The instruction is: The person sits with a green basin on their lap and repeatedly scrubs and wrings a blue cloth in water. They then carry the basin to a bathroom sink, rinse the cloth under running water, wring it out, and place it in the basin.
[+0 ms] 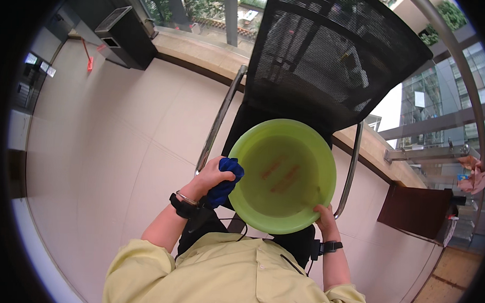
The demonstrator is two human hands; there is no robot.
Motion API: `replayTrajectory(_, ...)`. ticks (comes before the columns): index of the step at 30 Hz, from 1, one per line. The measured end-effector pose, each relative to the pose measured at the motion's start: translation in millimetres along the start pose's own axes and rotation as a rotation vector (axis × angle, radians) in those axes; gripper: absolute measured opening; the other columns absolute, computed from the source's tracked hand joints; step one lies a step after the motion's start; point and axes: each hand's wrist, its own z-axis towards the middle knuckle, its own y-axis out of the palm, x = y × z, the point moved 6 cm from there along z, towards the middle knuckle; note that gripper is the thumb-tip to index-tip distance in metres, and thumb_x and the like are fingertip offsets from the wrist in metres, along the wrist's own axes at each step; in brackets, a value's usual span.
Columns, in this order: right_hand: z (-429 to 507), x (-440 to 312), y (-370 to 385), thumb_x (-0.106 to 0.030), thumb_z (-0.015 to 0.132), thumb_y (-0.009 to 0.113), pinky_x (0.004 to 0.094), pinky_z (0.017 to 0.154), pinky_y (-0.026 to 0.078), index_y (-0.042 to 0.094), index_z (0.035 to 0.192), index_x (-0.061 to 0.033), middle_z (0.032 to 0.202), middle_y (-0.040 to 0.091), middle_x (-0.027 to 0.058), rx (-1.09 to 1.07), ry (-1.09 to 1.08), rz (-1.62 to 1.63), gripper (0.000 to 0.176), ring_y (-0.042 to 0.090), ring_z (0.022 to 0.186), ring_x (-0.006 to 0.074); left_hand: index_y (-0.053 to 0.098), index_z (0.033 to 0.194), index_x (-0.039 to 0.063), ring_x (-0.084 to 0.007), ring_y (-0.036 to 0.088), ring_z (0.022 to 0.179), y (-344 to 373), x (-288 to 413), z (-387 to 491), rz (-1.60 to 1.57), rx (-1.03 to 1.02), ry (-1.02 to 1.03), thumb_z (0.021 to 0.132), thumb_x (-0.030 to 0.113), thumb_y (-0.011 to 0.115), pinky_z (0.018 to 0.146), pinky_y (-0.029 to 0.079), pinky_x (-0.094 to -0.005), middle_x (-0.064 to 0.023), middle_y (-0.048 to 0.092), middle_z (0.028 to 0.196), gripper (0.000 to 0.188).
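A light-green plastic basin [260, 222] with cloudy water in it is over the seat of a black mesh-backed chair [309, 65]. Red writing shows through the water on the basin's bottom. My left hand [205, 177] grips a bunched dark-blue cloth [227, 181] at the basin's left rim, the lower part of the cloth hanging outside it. At the lower right, my right hand [326, 219] holds the basin's rim, thumb over the edge; its other fingers are mostly hidden beneath.
Chrome armrests [221, 124] flank the basin. A stone ledge [202, 50] runs under the windows behind the chair. A dark bin [130, 39] and a red long-handled tool [89, 62] stand far left. At right are a dark-brown cabinet [412, 211] and pink cloth [474, 177] by a metal rail.
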Motion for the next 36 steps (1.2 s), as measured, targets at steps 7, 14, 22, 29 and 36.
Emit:
replayTrajectory(7, -53.3, -79.0, 65.0, 0.005, 0.069, 0.046, 0.0384, 0.085, 0.051, 0.047, 0.12, 0.0036, 0.109, 0.056, 0.0131, -0.04, -0.086, 0.013, 0.051, 0.058, 0.099, 0.0285, 0.053, 0.108, -0.003, -0.0155, 0.06, 0.075, -28.5, 109.0, -68.6, -0.103, -0.153, 0.126, 0.069, 0.007, 0.065, 0.068, 0.053, -0.0289, -0.008, 0.059, 0.089, 0.042)
replayTrajectory(14, -89.6, -101.0, 147.9, 0.0, 0.068, 0.048, 0.0402, 0.095, 0.045, 0.046, 0.122, 0.0033, 0.115, 0.055, 0.0137, 0.003, -0.075, 0.048, 0.054, 0.055, 0.107, 0.0301, 0.058, 0.082, 0.001, -0.0053, 0.051, 0.064, -88.8, 211.5, -117.5, -0.165, -0.382, 0.275, 0.071, 0.009, 0.063, 0.059, 0.044, -0.0212, 0.0024, 0.056, 0.075, 0.015)
replayTrajectory(22, -93.6, -107.7, 267.1, 0.0, 0.068, 0.048, 0.0412, 0.093, 0.046, 0.049, 0.116, 0.0042, 0.109, 0.057, 0.0141, -0.162, 0.002, 0.126, 0.048, 0.057, 0.103, 0.0309, 0.059, 0.08, 0.001, -0.0077, 0.054, 0.064, -183.1, 260.3, -155.4, -0.189, -0.359, 0.307, 0.072, 0.01, 0.063, 0.059, 0.048, -0.0221, -0.0004, 0.058, 0.075, 0.013)
replayTrajectory(29, -58.5, -113.6, 349.3, 0.002, 0.069, 0.048, 0.0365, 0.085, 0.049, 0.052, 0.11, 0.0065, 0.101, 0.057, 0.0121, -0.281, -0.067, -0.036, 0.041, 0.058, 0.094, 0.0258, 0.057, 0.096, -0.002, -0.0157, 0.061, 0.067, -259.3, 223.1, -189.6, -0.284, -0.121, 0.314, 0.074, 0.009, 0.061, 0.064, 0.053, -0.0275, -0.0075, 0.06, 0.083, 0.026)
replayTrajectory(36, -33.6, -115.0, 425.0, 0.002, 0.07, 0.047, 0.0312, 0.065, 0.051, 0.053, 0.104, 0.008, 0.09, 0.058, 0.0115, -0.459, 0.013, -0.281, 0.035, 0.059, 0.075, 0.0222, 0.055, 0.101, -0.002, -0.0193, 0.063, 0.066, -293.8, 157.4, -256.2, -0.356, 0.216, 0.34, 0.073, 0.015, 0.063, 0.062, 0.054, -0.0307, -0.0077, 0.059, 0.083, 0.033)
